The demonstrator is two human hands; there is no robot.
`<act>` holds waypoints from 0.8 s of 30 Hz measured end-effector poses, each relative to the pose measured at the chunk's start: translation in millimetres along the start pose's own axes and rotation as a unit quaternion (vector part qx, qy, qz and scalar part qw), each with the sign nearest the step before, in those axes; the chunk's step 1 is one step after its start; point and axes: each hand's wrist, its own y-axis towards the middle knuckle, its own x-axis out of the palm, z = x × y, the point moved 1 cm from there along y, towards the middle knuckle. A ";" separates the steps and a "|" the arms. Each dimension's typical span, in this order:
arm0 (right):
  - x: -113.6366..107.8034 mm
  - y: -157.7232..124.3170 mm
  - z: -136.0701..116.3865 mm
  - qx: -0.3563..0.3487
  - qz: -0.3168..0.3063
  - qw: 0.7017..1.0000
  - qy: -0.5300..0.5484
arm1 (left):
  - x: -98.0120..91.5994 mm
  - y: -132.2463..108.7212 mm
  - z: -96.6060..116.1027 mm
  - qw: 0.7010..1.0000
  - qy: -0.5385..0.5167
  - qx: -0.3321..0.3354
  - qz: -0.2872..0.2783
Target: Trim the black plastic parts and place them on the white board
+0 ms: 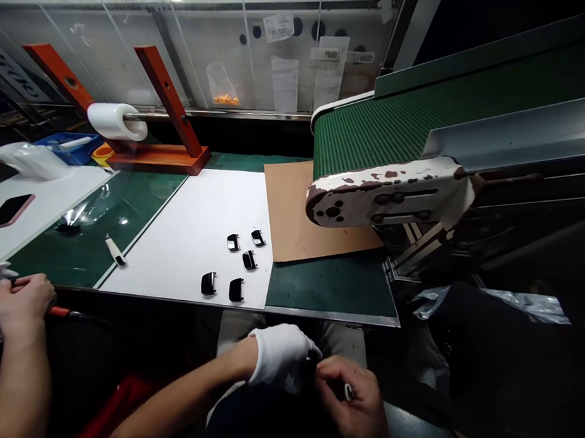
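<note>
My left hand (283, 355), in a white glove, is closed low over my lap around a small black plastic part (311, 364), mostly hidden by the fingers. Close on its right, my bare right hand (353, 397) is curled in a pinch near that part. From its fist pokes the pale end of a slim tool (348, 392); its kind cannot be made out. Beyond the hands, several similar glossy black plastic parts (236, 289) lie spread over a white sheet (196, 232) at the table's front edge.
A conveyor with a green belt (373, 138) overhangs a cardboard sheet (297, 213) on the right. Film on a roll (111, 121) hangs in an orange stand (161, 156). A white-handled cutter (114, 250) and a phone (7, 212) lie left. A co-worker's hands (21, 303) are at far left.
</note>
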 end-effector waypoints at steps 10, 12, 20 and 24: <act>-27.5 3.3 14.8 0.141 0.149 0.973 0.104 | -78.4 60.5 -76.3 0.958 -0.002 -0.127 0.256; -29.3 3.3 15.5 0.153 0.168 0.965 0.133 | -85.3 69.5 -85.1 0.948 -0.006 -0.135 0.288; -34.7 0.1 32.5 0.178 0.159 0.959 0.155 | -26.6 26.7 -45.6 0.952 -0.049 -0.021 0.302; -23.9 4.0 32.4 0.202 0.112 0.960 0.158 | 16.7 -0.1 -2.1 0.946 -0.077 0.126 0.287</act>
